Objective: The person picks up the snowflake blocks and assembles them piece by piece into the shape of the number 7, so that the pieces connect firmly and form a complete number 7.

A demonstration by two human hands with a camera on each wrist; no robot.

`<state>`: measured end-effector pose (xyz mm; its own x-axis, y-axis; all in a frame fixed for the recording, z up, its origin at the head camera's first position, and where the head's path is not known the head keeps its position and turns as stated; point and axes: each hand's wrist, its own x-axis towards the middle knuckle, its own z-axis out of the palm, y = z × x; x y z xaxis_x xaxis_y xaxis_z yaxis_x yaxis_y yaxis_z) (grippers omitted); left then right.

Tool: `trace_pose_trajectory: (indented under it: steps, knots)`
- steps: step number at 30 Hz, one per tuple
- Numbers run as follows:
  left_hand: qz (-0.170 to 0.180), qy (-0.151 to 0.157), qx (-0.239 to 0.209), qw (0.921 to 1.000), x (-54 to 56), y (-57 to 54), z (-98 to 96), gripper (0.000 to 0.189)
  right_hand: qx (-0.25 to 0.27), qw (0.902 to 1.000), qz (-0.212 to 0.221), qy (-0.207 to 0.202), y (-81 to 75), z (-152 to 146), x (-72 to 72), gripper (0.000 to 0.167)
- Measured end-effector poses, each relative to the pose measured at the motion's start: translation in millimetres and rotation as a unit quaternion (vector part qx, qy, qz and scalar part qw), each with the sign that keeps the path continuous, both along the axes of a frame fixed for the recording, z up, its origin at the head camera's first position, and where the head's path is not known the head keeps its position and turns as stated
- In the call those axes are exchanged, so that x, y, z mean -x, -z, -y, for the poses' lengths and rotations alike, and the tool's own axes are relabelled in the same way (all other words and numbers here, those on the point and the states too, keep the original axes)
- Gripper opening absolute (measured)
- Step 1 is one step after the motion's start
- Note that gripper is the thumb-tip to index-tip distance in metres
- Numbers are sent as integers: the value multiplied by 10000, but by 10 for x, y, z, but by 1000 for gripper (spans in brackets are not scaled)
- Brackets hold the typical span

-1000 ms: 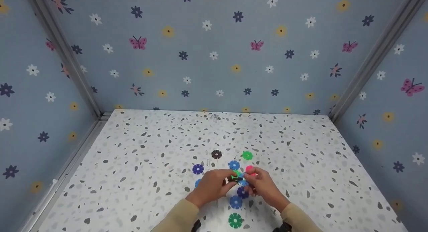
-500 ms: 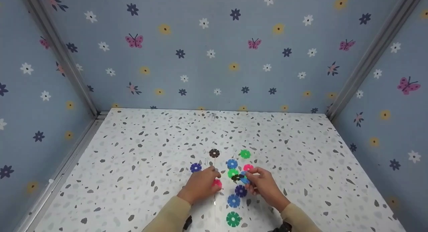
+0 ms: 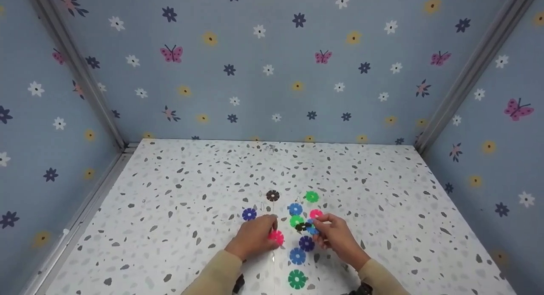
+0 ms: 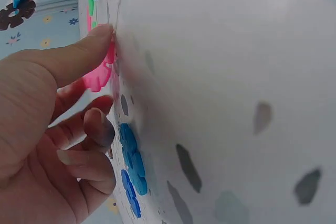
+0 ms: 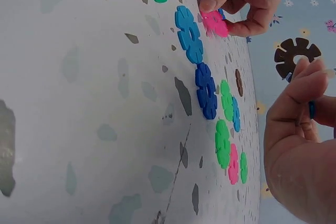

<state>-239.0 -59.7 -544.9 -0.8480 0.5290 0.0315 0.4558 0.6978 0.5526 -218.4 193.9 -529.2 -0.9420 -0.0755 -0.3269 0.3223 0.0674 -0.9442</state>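
Note:
My left hand [image 3: 253,236] is low over the table, its thumb and fingers pinching the edge of a pink notched plastic disc [image 3: 278,237]. In the left wrist view that pink disc [image 4: 97,79] stands tilted between thumb and forefinger, close to the tabletop. My right hand [image 3: 340,237] pinches a blue notched disc [image 3: 312,228] that is joined to a dark brown one [image 3: 301,227]. The right wrist view shows the brown disc [image 5: 283,59] sticking out above the fingertips, with most of the blue one hidden by the fingers.
Around the hands lie a brown disc [image 3: 273,191], green discs [image 3: 312,193] [image 3: 296,276], blue discs [image 3: 295,205] [image 3: 297,253], dark blue discs [image 3: 249,211] [image 3: 306,240] and another pink disc [image 3: 315,212]. The speckled white table [image 3: 204,180] meets flower-patterned walls [image 3: 255,74] at its sides and back.
My left hand has left the joined discs at the right hand, moved left and down, and taken hold of the pink disc. The right hand keeps the joined pair in almost the same place.

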Motion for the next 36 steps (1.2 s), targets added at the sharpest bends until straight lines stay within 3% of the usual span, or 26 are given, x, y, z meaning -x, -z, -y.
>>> trace_pose_trajectory:
  steps: [5,12,19,28,36]
  knots:
    - [191,53,-320,9993,-9,6,-15,29,-60,10000,27,-10,0,-7,-8,25]
    - [334,-142,-1297,9909,-20,9,-54,26,-110,9999,-104,-28,46,-25,-11,23]
    - [709,-387,-2485,9653,-32,-30,-106,21,-200,9998,-41,72,35,-8,-7,24]
    - [1737,-656,-3174,9300,-87,-119,-174,24,-193,9997,-4,166,-6,-6,2,23]
    - [1875,-758,-3340,9206,-108,-134,-175,28,-198,9998,-7,22,41,7,24,25]
